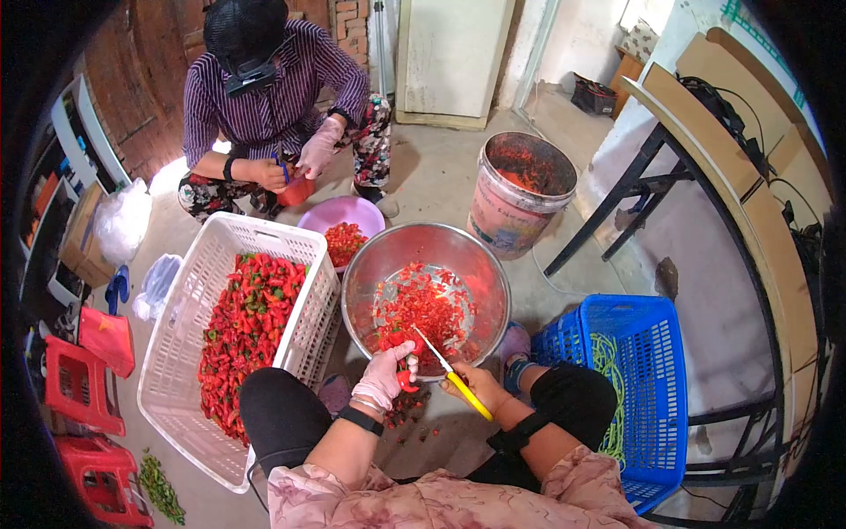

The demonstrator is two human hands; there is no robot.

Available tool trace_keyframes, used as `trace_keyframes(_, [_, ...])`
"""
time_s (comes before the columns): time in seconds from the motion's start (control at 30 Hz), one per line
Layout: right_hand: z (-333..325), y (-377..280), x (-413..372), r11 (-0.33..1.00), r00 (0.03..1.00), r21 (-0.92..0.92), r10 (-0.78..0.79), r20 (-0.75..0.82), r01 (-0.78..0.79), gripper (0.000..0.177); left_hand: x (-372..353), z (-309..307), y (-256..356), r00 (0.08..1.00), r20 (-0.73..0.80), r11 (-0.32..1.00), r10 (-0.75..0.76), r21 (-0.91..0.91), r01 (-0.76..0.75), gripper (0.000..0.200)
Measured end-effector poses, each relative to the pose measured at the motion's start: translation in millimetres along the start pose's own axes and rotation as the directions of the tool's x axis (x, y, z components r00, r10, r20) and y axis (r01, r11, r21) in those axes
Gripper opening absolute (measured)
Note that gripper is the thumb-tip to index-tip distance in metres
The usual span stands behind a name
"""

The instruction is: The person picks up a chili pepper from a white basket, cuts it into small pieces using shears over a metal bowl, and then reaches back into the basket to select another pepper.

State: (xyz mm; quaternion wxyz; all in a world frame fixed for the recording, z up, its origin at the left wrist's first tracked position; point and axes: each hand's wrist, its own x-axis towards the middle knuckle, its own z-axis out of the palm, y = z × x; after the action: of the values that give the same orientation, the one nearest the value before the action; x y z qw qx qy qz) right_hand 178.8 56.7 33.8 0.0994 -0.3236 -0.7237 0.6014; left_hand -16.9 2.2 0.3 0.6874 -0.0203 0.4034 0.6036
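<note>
My left hand (385,375), in a thin pale glove, is closed round a red pepper (406,380) at the near rim of a large steel bowl (487,264). Bare and wrapped round the yellow handles of the scissors (470,397), my right hand (480,385) is just to the right. The scissor blades point up and left over the bowl, beside the peppers at my left fingertips. Chopped red pepper pieces (423,300) lie in the bowl. A white crate (181,326) on the left holds many whole red peppers (251,326).
Across from me a person (273,97) crouches, cutting over a purple basin (357,212). A dirty bucket (520,207) stands behind the bowl. A blue crate (656,397) with green cord is at right, near a table (696,141). Red stools (84,379) are at left.
</note>
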Motion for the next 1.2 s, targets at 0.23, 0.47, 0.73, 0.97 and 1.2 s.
trace_keyframes(0.23, [4,23,6,1.000,0.999,0.013,-0.019,-0.037,0.019,0.027,-6,12,-2,0.971,-0.160,0.984,0.178,0.017,-0.177,0.014])
trace_keyframes(0.47, [7,-7,1,0.942,0.991,-0.335,-0.060,-0.122,0.015,0.043,-12,25,-10,0.959,-0.125,0.965,0.255,0.101,-0.244,0.013])
trace_keyframes(0.73, [7,-9,-1,0.942,0.990,-0.331,0.011,-0.142,-0.057,0.041,-11,23,-14,0.959,-0.118,0.966,0.259,0.052,-0.254,0.012])
trace_keyframes(0.97, [3,-4,0,0.972,0.989,-0.233,-0.061,-0.133,0.028,0.032,0,10,-10,0.979,-0.088,0.970,0.181,-0.147,-0.193,0.011])
trace_keyframes(1.2, [-5,16,5,0.985,0.998,-0.163,-0.061,-0.006,0.059,0.040,-2,5,-2,0.990,-0.011,0.990,0.142,-0.026,-0.142,0.017])
